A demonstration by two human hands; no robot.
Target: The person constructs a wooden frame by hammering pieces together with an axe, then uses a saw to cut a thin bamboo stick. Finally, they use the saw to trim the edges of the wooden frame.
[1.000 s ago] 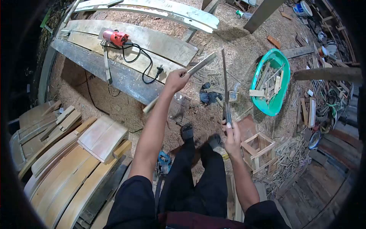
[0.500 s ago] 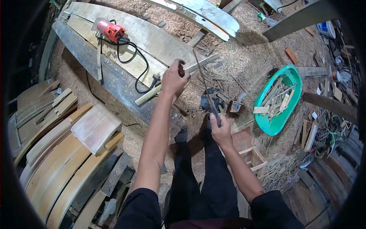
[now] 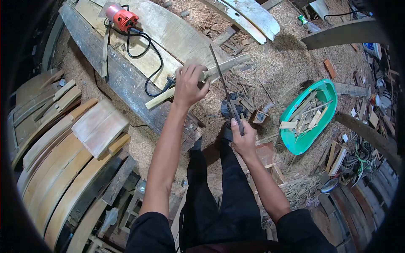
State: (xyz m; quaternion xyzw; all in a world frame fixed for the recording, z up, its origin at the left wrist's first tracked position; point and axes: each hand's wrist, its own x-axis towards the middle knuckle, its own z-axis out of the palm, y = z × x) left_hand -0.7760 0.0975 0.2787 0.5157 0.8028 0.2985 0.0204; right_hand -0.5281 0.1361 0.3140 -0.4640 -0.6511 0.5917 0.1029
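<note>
My left hand (image 3: 190, 86) reaches over the edge of the workbench (image 3: 122, 86), its fingers curled over a long wooden strip (image 3: 158, 98) with the thumb on the near side. The strip lies slantwise, its far end jutting past the bench to the right. In my right hand (image 3: 244, 141) is a long narrow dark blade (image 3: 225, 86), gripped at its lower end and pointing up and away. The blade's tip crosses over the strip in this view, just right of my left hand.
A red power tool (image 3: 122, 17) with a black cord lies on the bench. Curved boards (image 3: 80, 164) are stacked at left. To the right, a green tub (image 3: 291, 141) holds wood scraps. Shavings and offcuts cover the floor, and a small wooden box (image 3: 258, 117) sits near my feet.
My left hand has turned flatter, its fingers now spread along the strip. The right hand keeps its hold, and the blade's tip has swung slightly up and left. The whole view has shifted a little.
</note>
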